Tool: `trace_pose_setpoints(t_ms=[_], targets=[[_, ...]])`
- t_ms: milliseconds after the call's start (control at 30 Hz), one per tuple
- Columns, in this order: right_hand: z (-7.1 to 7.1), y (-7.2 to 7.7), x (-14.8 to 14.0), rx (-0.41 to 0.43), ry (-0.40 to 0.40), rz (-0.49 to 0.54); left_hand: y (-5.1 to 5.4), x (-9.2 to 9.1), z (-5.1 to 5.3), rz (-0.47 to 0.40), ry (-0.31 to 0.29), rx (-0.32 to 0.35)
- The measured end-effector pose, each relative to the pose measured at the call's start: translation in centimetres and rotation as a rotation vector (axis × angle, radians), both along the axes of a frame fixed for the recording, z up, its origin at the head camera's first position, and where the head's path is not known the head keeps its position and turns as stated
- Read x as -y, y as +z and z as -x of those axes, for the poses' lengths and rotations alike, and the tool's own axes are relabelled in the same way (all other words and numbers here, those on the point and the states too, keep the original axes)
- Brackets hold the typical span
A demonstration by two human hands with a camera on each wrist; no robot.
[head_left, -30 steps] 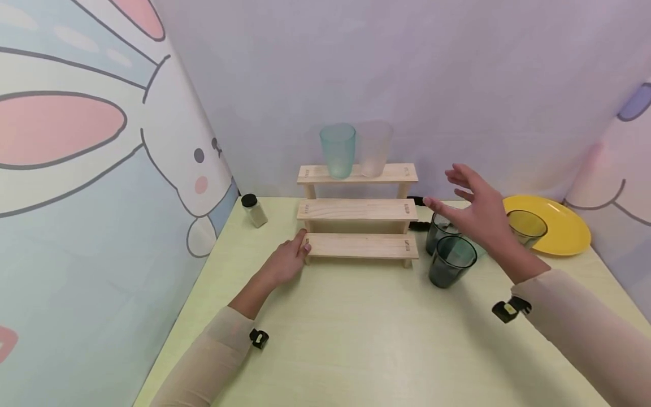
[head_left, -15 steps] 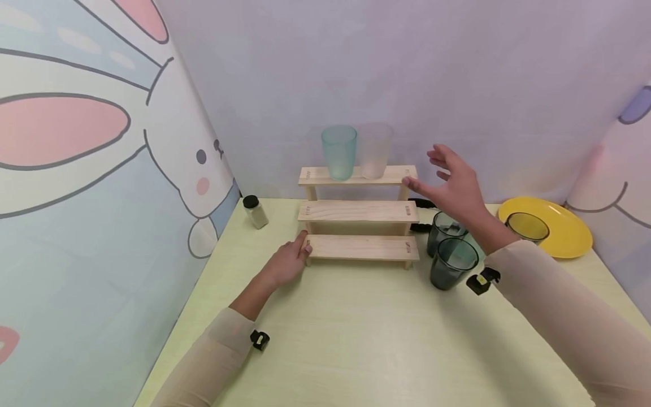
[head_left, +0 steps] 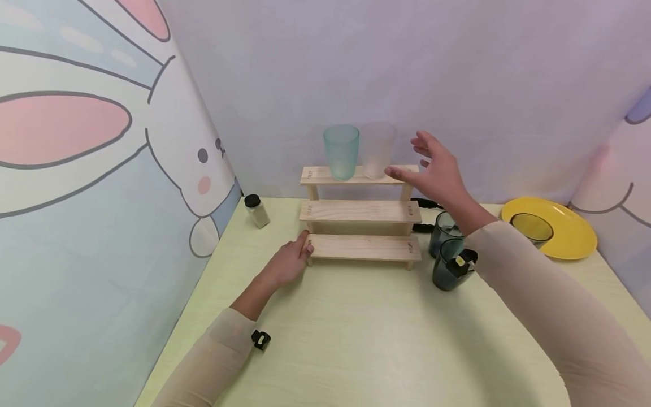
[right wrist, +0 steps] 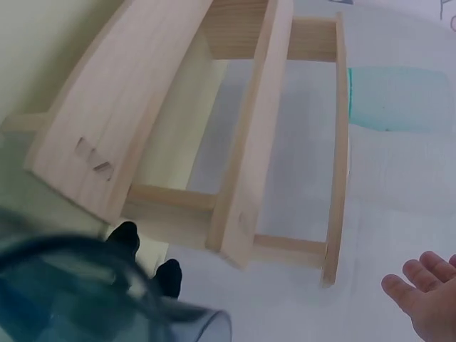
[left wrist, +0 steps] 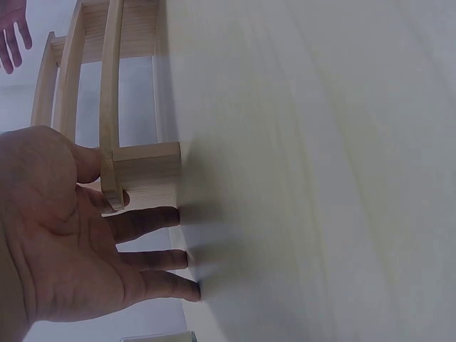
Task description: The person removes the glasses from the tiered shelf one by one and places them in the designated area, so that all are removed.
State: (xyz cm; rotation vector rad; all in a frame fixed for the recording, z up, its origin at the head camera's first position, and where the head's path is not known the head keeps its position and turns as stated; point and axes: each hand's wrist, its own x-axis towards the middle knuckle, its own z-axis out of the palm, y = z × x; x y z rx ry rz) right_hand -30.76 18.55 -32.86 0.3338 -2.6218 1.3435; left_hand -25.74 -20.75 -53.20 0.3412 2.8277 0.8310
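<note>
Rack of tiered pale wood [head_left: 361, 211], left hand [head_left: 287, 264] pinching it, while right hand [head_left: 441, 174] hovers spread near colourless frosted tumbler [head_left: 377, 151]!

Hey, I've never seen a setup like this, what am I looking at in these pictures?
There's no machine here; the work is done bare-handed. The wide view is filmed from the head, looking forward and down; the other two come from the left and right wrists. On the table stands a wooden three-step rack, with a teal cup and a pale cup on its top step. To its right are two dark glasses and a yellow plate; to its left, a small jar. The left hand holds the end of the lowest step. The right hand is open beside the pale cup, and holds nothing.
</note>
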Motion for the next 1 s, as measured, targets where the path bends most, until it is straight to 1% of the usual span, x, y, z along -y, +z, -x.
trace_pose_setpoints(t_ms=[133, 267, 533, 800, 1000], targets=[[0.8, 0.4, 1.0, 0.025, 0.001, 0.021, -1.4, 0.4, 0.7, 0.004, -0.002, -0.020], [1.6, 1.0, 2.0, 0.065, 0.001, 0.046, -2.0, 0.6, 0.9, 0.004, 0.001, -0.025], [2.9, 1.8, 3.6, 0.120, -0.009, 0.125, -2.0, 0.5, 0.9, 0.009, 0.002, -0.021], [3.8, 1.7, 4.7, 0.158, -0.022, 0.229, -2.0, 0.5, 0.6, 0.022, 0.008, -0.021], [4.3, 1.6, 5.5, 0.170, -0.039, 0.255, -1.9, 0.4, 0.5, 0.030, 0.007, -0.037]])
